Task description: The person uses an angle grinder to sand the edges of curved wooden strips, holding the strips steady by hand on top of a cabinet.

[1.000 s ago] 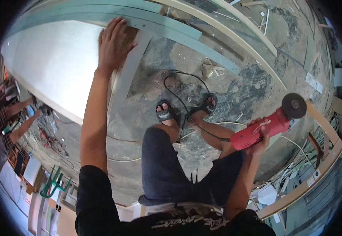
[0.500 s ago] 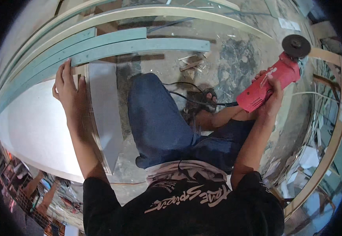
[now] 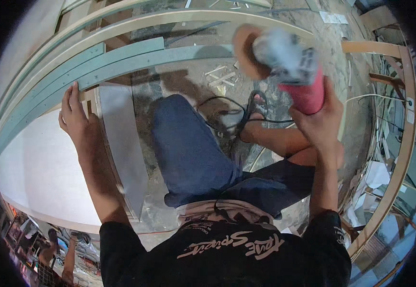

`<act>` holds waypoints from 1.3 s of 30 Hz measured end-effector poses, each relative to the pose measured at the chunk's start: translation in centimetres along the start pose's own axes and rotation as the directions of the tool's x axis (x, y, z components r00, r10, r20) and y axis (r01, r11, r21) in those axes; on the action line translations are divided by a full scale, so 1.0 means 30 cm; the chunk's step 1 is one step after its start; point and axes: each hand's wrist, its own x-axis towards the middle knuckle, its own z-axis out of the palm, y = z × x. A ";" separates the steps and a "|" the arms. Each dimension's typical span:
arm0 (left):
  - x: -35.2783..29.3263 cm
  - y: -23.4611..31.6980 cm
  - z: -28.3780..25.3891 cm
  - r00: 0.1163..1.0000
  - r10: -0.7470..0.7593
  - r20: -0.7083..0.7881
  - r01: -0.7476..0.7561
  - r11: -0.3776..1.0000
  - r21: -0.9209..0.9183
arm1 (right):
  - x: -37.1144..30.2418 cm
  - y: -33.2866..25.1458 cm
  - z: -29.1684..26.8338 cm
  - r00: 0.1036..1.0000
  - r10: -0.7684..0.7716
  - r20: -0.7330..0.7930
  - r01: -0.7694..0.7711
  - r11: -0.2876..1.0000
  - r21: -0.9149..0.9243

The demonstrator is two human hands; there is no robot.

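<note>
My right hand (image 3: 324, 120) is wrapped round the red body of an angle grinder (image 3: 308, 93). The grinder's head points up and to the left, blurred by motion, and its brown-looking disc (image 3: 251, 51) hangs over the right end of a pale green wooden strip (image 3: 179, 55). A black cord trails by my foot. On the left, my left hand (image 3: 78, 122) lies with stretched fingers at the corner of a white panel box (image 3: 40, 162). One fingertip reaches the edge of the green strips. It holds nothing.
Long cream strips (image 3: 193, 18) curve across behind the green ones. Thin wood offcuts (image 3: 222, 79) lie on the concrete floor ahead. A wooden frame (image 3: 411, 119) stands at the right, with scraps (image 3: 375, 177) beside it. Another person's arm (image 3: 69, 258) shows at lower left.
My right hand has swung the grinder left and turned it, bringing its disc from the far right to above the green strip's end. My left hand stays at the panel corner.
</note>
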 end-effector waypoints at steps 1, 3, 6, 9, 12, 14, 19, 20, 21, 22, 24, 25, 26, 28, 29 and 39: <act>-0.004 0.000 0.001 1.000 -0.002 -0.008 0.002 1.000 -0.002 | 0.002 -0.012 0.004 0.994 -0.081 0.070 0.087 0.993 -0.083; 0.008 0.003 0.004 1.000 0.000 0.016 0.000 1.000 0.006 | -0.033 0.008 0.033 0.996 -0.076 0.042 0.080 0.992 -0.101; 0.009 0.002 0.006 1.000 -0.018 0.022 0.017 1.000 0.024 | -0.079 0.057 0.085 0.980 -0.068 0.185 0.102 0.978 -0.181; 0.003 -0.034 0.011 1.000 -0.011 0.016 0.010 0.999 0.053 | -0.098 0.045 0.106 0.974 -0.020 0.225 0.082 0.959 -0.270; 0.015 -0.012 0.012 1.000 -0.011 0.021 0.010 1.000 0.030 | -0.103 0.048 0.118 0.979 -0.016 0.204 0.067 0.966 -0.248; 0.018 0.002 0.011 0.999 -0.032 0.034 0.031 0.999 0.027 | -0.098 0.042 0.124 0.984 -0.015 0.180 0.061 0.965 -0.256; 0.009 -0.014 0.010 0.999 -0.032 0.039 0.030 0.999 0.043 | -0.087 0.027 0.133 0.988 0.011 0.151 0.033 0.958 -0.285; 0.008 -0.015 0.012 1.000 -0.013 0.026 0.013 1.000 0.016 | -0.090 0.032 0.131 0.992 -0.005 0.126 0.038 0.966 -0.255; 0.008 -0.016 0.013 1.000 0.005 0.013 -0.005 1.000 -0.011 | -0.092 0.038 0.130 0.995 -0.022 0.101 0.044 0.974 -0.224; 0.010 -0.016 0.015 1.000 0.004 0.008 -0.004 1.000 -0.013 | -0.095 0.047 0.132 0.995 -0.025 0.098 0.046 0.973 -0.225; 0.005 -0.024 0.000 1.000 0.012 0.003 -0.012 0.999 -0.053 | -0.103 0.061 0.128 1.000 0.004 0.005 -0.003 0.992 -0.124; 0.000 -0.024 -0.007 1.000 0.006 0.000 -0.006 0.999 -0.049 | -0.096 0.065 0.119 1.000 -0.002 0.007 0.003 0.993 -0.120; 0.000 -0.017 0.001 1.000 0.005 -0.008 -0.005 0.999 -0.031 | -0.083 0.077 0.109 0.991 0.130 0.037 -0.132 0.990 0.053; -0.001 -0.017 0.007 1.000 0.014 -0.016 -0.015 0.999 -0.034 | -0.075 0.105 0.078 0.900 0.402 0.170 -0.436 0.841 0.320; 0.000 -0.018 0.005 1.000 0.015 -0.022 -0.016 0.999 -0.034 | -0.077 0.118 0.076 0.902 0.399 0.166 -0.432 0.842 0.323; -0.021 0.029 -0.023 0.978 0.186 -0.091 -0.188 0.982 -0.014 | -0.179 0.172 0.091 0.871 0.441 0.217 -0.189 -0.108 0.976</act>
